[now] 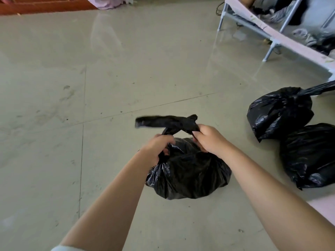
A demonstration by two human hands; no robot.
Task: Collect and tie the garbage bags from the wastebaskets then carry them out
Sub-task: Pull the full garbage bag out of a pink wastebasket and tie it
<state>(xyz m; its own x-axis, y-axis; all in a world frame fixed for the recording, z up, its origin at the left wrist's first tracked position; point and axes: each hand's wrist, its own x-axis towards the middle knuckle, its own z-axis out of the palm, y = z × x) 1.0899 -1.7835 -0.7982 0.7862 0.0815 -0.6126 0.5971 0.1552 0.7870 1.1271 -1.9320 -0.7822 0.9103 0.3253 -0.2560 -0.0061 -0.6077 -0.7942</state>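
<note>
**Black plastic, both hands on the tie**

Black glossy plastic fills the middle of your view: a full garbage bag [186, 174] sits on the pale tiled floor [108, 78], right in front of you. Your left hand [156, 149] is clenched around a gathered corner of the bag's mouth at its left side. Your right hand [208, 138] pinches the other twisted strip [163, 122], which crosses over above the bag and sticks out to the left, its end blurred. The two strips cross just between your hands; you cannot tell whether a knot is closed yet.

To your right, well apart from this bag, two more black garbage bags lie on the floor touching each other: the farther one [279, 113] has its neck twisted into a tail that points right, the nearer one [310, 156] runs off the frame edge. Beyond them stands a metal-legged rack [272, 35] holding dark clutter. A reddish wooden edge [36, 6] lines the far left.
</note>
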